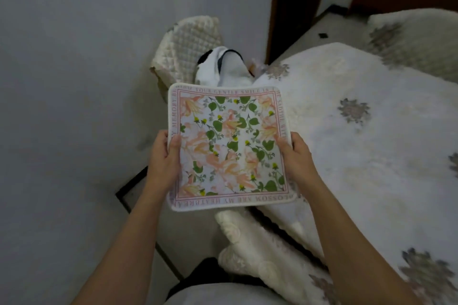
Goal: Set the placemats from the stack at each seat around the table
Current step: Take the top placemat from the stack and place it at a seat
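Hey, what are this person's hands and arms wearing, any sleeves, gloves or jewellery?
Nothing is worn that shows. The left hand and right hand are ungloved, with no ring or watch visible. The left forearm and right forearm are uncovered, with no sleeve in view down to the picture's bottom edge.

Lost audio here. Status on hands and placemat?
Left hand, right hand grip placemat edges. Placemat in air by table. White bundle on chair ahead.

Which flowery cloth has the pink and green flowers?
The square placemat between the left hand and right hand; the white tablecloth beside it has only grey flowers.
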Tool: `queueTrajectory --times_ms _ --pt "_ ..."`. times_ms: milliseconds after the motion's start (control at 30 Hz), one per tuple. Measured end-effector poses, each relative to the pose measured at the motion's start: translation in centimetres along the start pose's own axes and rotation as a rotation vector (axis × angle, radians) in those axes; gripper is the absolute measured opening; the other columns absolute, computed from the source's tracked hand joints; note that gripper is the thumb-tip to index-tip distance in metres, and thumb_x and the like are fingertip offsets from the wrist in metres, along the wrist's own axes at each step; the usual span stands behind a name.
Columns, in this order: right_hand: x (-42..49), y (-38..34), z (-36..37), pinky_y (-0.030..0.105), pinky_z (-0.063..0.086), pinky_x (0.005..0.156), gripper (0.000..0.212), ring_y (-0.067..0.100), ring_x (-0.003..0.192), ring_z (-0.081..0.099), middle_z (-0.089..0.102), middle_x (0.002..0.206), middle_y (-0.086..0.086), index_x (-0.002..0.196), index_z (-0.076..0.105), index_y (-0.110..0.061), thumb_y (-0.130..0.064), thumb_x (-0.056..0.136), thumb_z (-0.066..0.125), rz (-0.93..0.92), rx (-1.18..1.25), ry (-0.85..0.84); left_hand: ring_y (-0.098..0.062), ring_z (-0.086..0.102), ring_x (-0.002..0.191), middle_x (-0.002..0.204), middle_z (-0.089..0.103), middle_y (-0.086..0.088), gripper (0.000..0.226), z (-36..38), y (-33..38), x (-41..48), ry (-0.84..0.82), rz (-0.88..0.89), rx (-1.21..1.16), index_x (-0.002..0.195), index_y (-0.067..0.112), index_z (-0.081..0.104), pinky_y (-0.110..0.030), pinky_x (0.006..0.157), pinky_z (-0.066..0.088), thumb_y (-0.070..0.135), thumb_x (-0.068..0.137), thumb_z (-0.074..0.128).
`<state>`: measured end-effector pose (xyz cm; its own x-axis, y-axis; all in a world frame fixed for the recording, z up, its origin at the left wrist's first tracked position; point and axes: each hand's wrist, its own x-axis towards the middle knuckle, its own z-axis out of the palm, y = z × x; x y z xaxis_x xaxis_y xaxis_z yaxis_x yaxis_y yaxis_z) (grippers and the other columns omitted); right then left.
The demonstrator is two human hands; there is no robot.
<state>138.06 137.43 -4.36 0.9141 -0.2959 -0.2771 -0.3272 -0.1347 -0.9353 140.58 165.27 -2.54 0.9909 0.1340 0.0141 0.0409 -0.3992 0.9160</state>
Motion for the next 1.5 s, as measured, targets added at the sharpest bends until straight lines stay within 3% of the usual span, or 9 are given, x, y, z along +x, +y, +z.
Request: queueTrajectory --times_ms 67,200,367,567,733,1000,1133,1333,1500 --pt "-0.6 0.9 -2.9 0.025 0.055 0.061 0.015 0.009 0.083 0.07 0.068 0.101 -0.004 0.107 0.055 -0.025 -0.037 0.102 0.048 0.05 0.04 0.117 0.007 0.063 0.07 0.089 0.064 0.007 0.012 3.4 1.0 1.2 -0.092 0.047 0.016 0.093 0.03 0.05 -0.015 0.059 0.049 0.029 0.104 0.045" --pt "-2.7 3.3 -8.4 0.037 0.06 0.072 0.016 0.015 0.088 0.071 0.07 0.104 -0.001 0.108 0.055 -0.025 -0.038 0.102 0.049 0.141 0.102 0.333 0.014 0.061 0.07 0.09 0.061 0.013 0.01 10.6 3.5 2.1 -0.309 0.133 0.004 0.103 0.013 0.051 -0.009 0.058 0.047 0.021 0.104 0.045" --pt "-6.3 6.2 -13.2 0.046 0.06 0.081 0.007 0.018 0.091 0.072 0.071 0.103 -0.002 0.099 0.059 -0.033 -0.039 0.098 0.056 0.207 0.135 0.569 -0.011 0.072 0.079 0.093 0.072 0.001 0.015 17.3 4.7 2.5 -0.6 0.159 0.011 0.101 0.022 0.053 -0.041 0.069 0.06 0.035 0.103 0.047" --pt "-7.2 8.8 -15.6 0.05 0.059 0.083 0.003 0.021 0.091 0.072 0.071 0.102 -0.001 0.099 0.059 -0.032 -0.034 0.097 0.058 0.3 0.109 0.723 -0.012 0.071 0.083 0.099 0.072 0.003 0.015 22.2 5.1 2.7 -0.789 0.163 0.015 0.108 0.025 0.057 -0.041 0.072 0.059 0.037 0.102 0.049" --pt "-6.1 11.8 -15.0 0.053 0.059 0.082 0.023 0.026 0.089 0.072 0.072 0.1 0.004 0.11 0.061 -0.018 -0.035 0.095 0.061 0.391 0.104 0.747 -0.017 0.072 0.092 0.107 0.073 -0.001 0.011 23.7 3.0 3.9 -0.837 0.042 0.023 0.108 0.026 0.061 -0.048 0.081 0.059 0.03 0.098 0.058" --pt "-5.1 15.2 -13.9 0.05 0.059 0.082 0.019 0.023 0.09 0.069 0.07 0.099 0.002 0.111 0.061 -0.016 -0.029 0.098 0.054 0.537 0.102 0.757 -0.019 0.07 0.093 0.102 0.071 0.002 0.023 25.8 -0.5 4.0 -0.917 -0.067 0.135 0.115 0.021 0.063 -0.045 0.082 0.059 0.021 0.092 0.067" --pt "-5.5 16.7 -14.3 0.049 0.059 0.082 0.017 0.025 0.089 0.07 0.071 0.098 0.003 0.108 0.061 -0.016 -0.029 0.099 0.056 0.575 0.121 0.755 -0.022 0.069 0.093 0.1 0.071 -0.001 0.018 26.8 -2.1 3.2 -0.903 -0.11 0.212 0.107 0.024 0.063 -0.047 0.086 0.057 0.021 0.091 0.068" --pt "-5.8 18.0 -14.5 0.048 0.059 0.081 0.021 0.024 0.088 0.071 0.072 0.096 0.001 0.107 0.063 -0.016 -0.034 0.096 0.061 0.62 0.117 0.755 -0.019 0.068 0.091 0.101 0.071 -0.002 0.023 27.3 -3.4 2.5 -0.867 -0.081 0.315 0.114 0.019 0.065 -0.039 0.086 0.055 0.023 0.092 0.068" --pt "-5.8 18.4 -14.5 0.042 0.056 0.08 0.02 0.025 0.094 0.067 0.068 0.103 0.003 0.111 0.058 -0.016 -0.031 0.098 0.058 0.638 0.064 0.713 -0.01 0.062 0.079 0.086 0.065 0.008 0.019 27.4 -3.7 2.7 -0.774 -0.031 0.401 0.109 0.017 0.068 -0.03 0.083 0.05 0.019 0.091 0.068"
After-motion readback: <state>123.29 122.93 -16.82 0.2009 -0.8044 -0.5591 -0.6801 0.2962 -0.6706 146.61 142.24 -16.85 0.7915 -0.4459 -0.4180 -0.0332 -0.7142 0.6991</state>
